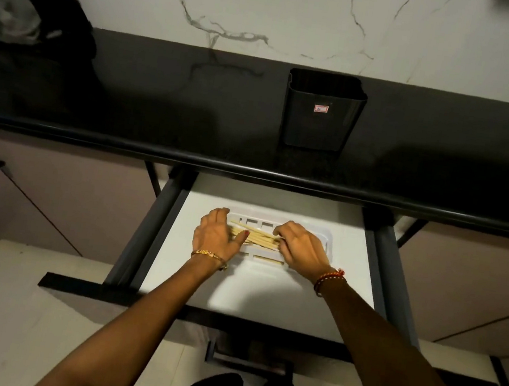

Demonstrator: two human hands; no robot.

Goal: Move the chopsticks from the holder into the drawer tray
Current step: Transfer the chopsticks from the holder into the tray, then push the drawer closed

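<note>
Both hands, left hand [216, 233] and right hand [299, 247], pinch the chopsticks [257, 238] lying in the drawer tray [328, 239], apparently nearly finished; the holder [323, 111] on the bench [159, 115] looks empty.

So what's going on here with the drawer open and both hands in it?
A person is putting chopsticks into a white tray that sits in the open drawer. The left hand and the right hand each hold one end of the bundle, which lies across the tray. The black holder stands on the dark countertop above, and no chopsticks show at its rim, so the move looks nearly done.
</note>
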